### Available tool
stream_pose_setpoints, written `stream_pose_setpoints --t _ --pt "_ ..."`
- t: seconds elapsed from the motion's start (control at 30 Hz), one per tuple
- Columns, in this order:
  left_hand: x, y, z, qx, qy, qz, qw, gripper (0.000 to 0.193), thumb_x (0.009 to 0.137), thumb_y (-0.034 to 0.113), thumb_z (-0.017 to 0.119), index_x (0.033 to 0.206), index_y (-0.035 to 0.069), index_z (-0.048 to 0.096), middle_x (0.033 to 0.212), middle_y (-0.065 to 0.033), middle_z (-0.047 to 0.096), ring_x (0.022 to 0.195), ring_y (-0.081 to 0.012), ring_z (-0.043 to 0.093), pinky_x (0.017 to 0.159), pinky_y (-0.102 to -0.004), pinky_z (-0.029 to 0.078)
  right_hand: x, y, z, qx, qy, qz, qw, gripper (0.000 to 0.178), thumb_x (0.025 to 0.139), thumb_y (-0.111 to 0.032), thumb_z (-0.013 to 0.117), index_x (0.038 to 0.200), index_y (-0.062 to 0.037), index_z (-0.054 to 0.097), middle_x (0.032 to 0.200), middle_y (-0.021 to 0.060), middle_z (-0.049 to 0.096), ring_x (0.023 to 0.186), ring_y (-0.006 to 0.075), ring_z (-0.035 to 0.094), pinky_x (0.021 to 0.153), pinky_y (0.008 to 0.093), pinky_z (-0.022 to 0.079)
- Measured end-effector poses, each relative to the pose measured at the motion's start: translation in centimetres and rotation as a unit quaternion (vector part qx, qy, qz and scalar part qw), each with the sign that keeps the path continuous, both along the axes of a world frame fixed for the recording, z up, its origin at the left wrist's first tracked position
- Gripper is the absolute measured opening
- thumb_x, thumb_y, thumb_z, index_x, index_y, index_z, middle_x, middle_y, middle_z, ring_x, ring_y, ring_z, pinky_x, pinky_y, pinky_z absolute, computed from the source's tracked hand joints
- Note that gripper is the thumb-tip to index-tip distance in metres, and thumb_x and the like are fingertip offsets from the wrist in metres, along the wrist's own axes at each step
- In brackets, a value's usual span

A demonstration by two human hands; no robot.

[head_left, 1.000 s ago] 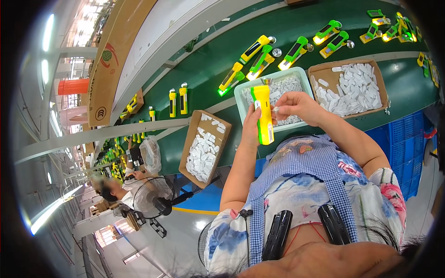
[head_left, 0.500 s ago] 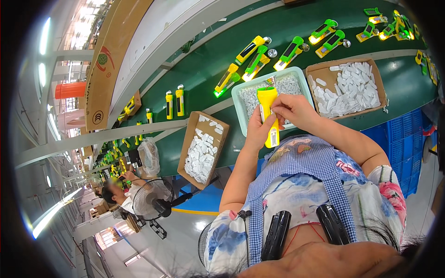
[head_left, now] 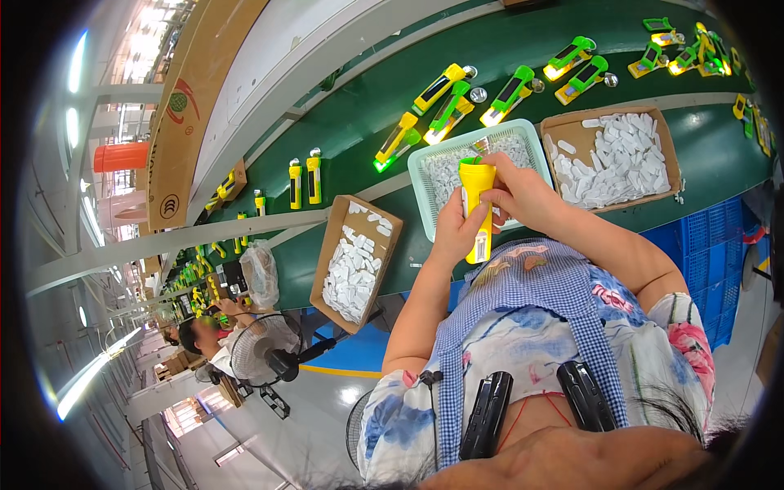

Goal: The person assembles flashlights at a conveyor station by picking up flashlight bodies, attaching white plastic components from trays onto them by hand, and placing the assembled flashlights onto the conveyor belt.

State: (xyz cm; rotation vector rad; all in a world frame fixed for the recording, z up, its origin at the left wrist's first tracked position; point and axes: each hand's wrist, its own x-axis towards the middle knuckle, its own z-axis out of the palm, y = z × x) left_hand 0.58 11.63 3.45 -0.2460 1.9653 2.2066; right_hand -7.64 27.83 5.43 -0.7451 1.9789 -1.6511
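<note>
A yellow flashlight (head_left: pixel 480 181) with green inside its wide head stands nearly upright before my chest. My left hand (head_left: pixel 454 227) is wrapped around its body from the left. My right hand (head_left: pixel 527 193) grips it from the right, with the index finger up at the rim of the head and the thumb on the neck. Behind the flashlight is a pale green plastic basket (head_left: pixel 418 181) of small clear-grey pieces, and a shiny piece shows just above the head. What my fingertips press on the right side is partly hidden.
Cardboard boxes of white oval plastic pieces stand right (head_left: pixel 671 167) and left (head_left: pixel 392 245). Several yellow and green flashlights, such as one lit flashlight (head_left: pixel 510 96), lie along the green work surface (head_left: pixel 359 135). A fan (head_left: pixel 282 359) and another person (head_left: pixel 214 343) are at the left.
My right hand has moved up from the flashlight's neck to its head, the index finger now reaching the rim. My left hand keeps its grip, and the flashlight has shifted only slightly.
</note>
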Motion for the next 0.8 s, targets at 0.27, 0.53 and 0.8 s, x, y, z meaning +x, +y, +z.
stream_pose_setpoints --t 0.27,0.53,0.8 --pt "-0.6 -0.2 0.0 -0.069 -0.005 -0.007 0.998 0.024 0.098 0.017 0.048 0.115 0.000 0.045 0.089 -0.0114 0.064 0.070 -0.0162 0.066 0.060 -0.0284 0.055 -0.9 -0.9 -0.2 0.072 0.007 0.020 0.997 0.030 0.092 -0.004 0.058 0.116 -0.0006 0.039 0.080 0.0148 0.065 0.057 0.0176 0.065 0.050 0.0280 0.051" --pt "-0.8 -4.0 -2.0 0.017 -0.021 0.008 1.000 0.026 0.096 0.020 0.054 0.114 0.002 0.049 0.095 -0.0096 0.064 0.075 -0.0151 0.066 0.065 -0.0290 0.054 -1.9 -4.5 -1.1 0.071 -0.031 0.042 0.996 0.033 0.092 -0.005 0.058 0.118 -0.0015 0.038 0.076 0.0122 0.064 0.057 0.0155 0.064 0.049 0.0271 0.051" --pt "-9.8 -30.2 -11.0 -0.626 0.059 0.144 0.764 0.070 0.081 0.007 0.056 0.142 -0.009 0.024 0.117 -0.0307 0.050 0.105 -0.0477 0.053 0.091 -0.0490 0.045 -5.2 -1.9 -12.4 0.219 0.129 -0.108 0.961 0.034 0.087 -0.016 0.064 0.118 -0.0043 0.057 0.094 0.0183 0.064 0.088 0.0354 0.063 0.077 0.0406 0.051"
